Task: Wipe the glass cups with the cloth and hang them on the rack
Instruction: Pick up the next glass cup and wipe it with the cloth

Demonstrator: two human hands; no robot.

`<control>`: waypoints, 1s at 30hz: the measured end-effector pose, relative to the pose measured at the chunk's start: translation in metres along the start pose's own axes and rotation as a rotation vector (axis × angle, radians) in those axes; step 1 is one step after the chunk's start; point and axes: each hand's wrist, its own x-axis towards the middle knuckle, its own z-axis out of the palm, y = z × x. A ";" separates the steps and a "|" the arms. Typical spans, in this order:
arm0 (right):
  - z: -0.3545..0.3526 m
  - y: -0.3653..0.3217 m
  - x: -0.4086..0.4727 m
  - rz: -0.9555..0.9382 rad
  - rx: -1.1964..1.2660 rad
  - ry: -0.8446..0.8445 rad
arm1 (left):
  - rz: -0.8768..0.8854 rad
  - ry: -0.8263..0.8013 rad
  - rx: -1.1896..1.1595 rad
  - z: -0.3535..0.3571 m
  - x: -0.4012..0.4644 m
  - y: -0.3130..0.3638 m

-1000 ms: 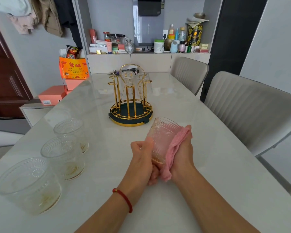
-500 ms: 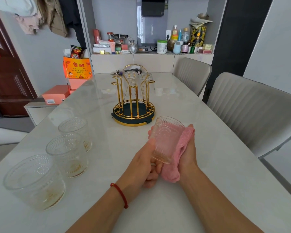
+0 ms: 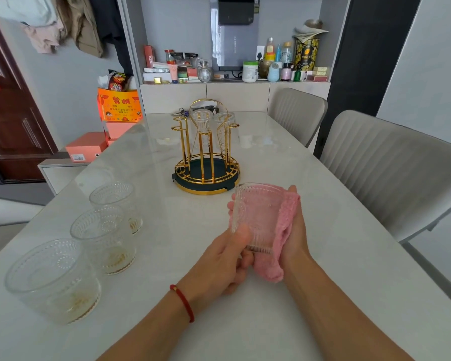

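**Ribbed glass held between both hands, pink cloth against its side**

The rack (image 3: pixel 206 155), a gold wire stand on a dark round base, stood near the middle of the pale table (image 3: pixel 323 204) and serves as the landmark here. Two clear cups (image 3: pixel 202 126) hung upside down on its far pegs; the pegs on its left side were bare.

Just in front of the rack and slightly to its right, a ribbed glass cup (image 3: pixel 258 212) was held above the tabletop, mouth tilted up and away from the person. The left hand (image 3: pixel 224 261) gripped it low down, thumb pressed on the near wall by the base, the other fingers curled underneath. The right hand (image 3: pixel 294 230) pressed a pink cloth (image 3: pixel 276 246) flat against the cup's right side, fingers extended upward along the glass, with their tips showing at the rim and past the cup's far side. A loose end of the cloth drooped below the cup, between the two wrists. A red cord (image 3: pixel 182 302) circled the left wrist.

Left of the rack and nearer the person, three more glass cups (image 3: pixel 102 235) stood upright in a diagonal row on the table, each with yellowish residue at the bottom. To the right of the rack, two grey ribbed chairs (image 3: pixel 391 173) stood along the table's edge.
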 end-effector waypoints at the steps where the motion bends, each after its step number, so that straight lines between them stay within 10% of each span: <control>1: 0.000 0.001 0.003 0.004 0.003 0.005 | -0.022 -0.023 0.006 -0.001 0.000 0.003; 10: 0.004 0.013 -0.002 -0.158 0.050 0.159 | 0.073 0.370 0.098 0.027 0.012 -0.003; 17: -0.006 0.012 0.013 -0.053 0.076 0.044 | -0.044 0.090 -0.011 0.006 0.005 0.000; 25: -0.003 0.010 0.003 -0.141 0.147 0.143 | 0.004 0.323 0.118 0.026 0.009 -0.003; 30: -0.006 0.008 0.007 -0.072 0.107 0.119 | -0.045 0.182 0.031 0.011 0.006 0.004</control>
